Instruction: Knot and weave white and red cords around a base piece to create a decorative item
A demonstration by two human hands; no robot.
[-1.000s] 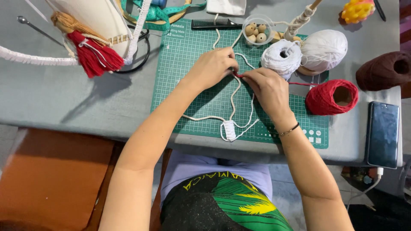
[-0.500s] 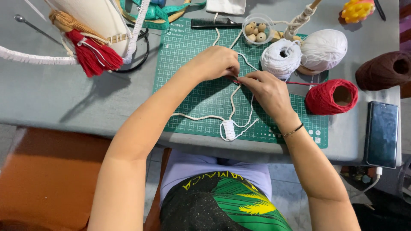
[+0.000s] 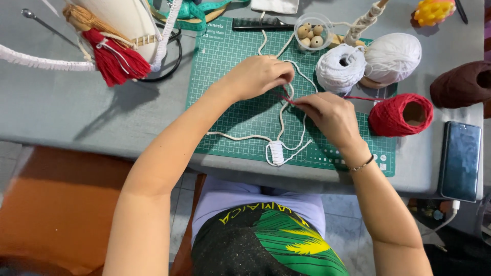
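I am working over the green cutting mat (image 3: pixel 230 117) on the grey bench (image 3: pixel 76 112), with both hands meeting near the mat's middle. My left hand (image 3: pixel 255 76) is curling its grip narrow around the white cord (image 3: pixel 281 120), pinching it between fingertips just left of where the cord doubles back. My right hand (image 3: pixel 330 115) is sitting just right of it, its grip closed on the red yarn (image 3: pixel 360 98), so the yarn's end is lying right between my two hands, touching the white cord there. From my right hand the red strand is running right to the red yarn ball (image 3: pixel 401 115), which is resting at the mat's right edge.

The white cord is trailing from my left grip both ways: far, up toward the black comb (image 3: pixel 258 23), and near, down in loops to a small wrapped bundle (image 3: pixel 276 152) by the mat's near edge, with one loose end stretching left across the mat.

Beyond my right hand two white yarn balls (image 3: pixel 340 66) are lying side by side, and a clear cup of wooden beads (image 3: pixel 312 33) is standing on the far side of the mat. A red tassel (image 3: pixel 115 59) is hanging at far left, a dark phone (image 3: pixel 460 158) is lying at right, and a brown yarn ball (image 3: pixel 460 84) is sitting past it.
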